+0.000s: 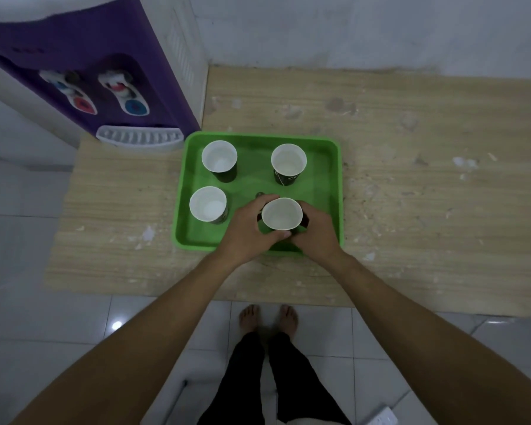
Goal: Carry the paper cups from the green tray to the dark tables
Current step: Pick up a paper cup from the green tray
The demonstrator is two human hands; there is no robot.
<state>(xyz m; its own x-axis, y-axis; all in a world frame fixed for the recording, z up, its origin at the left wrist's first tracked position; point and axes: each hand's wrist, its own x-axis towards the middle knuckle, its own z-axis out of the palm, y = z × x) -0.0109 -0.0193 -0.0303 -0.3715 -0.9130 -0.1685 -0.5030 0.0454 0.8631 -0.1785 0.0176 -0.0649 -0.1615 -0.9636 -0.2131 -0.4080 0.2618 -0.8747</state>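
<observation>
Four paper cups stand upright on the green tray, which sits on a pale wooden table near its front edge. Nearest that edge, the left hand and right hand both wrap their fingers round one cup at the tray's front right corner, clasping its dark wall below the rim. It looks empty, though the inside is too washed out to be sure. Thin paper will crush easily, so a light hold around the middle suits it. Further back stand the front-left cup, then the rear-left cup and rear-right cup. A purple water dispenser stands at the table's far left corner.
</observation>
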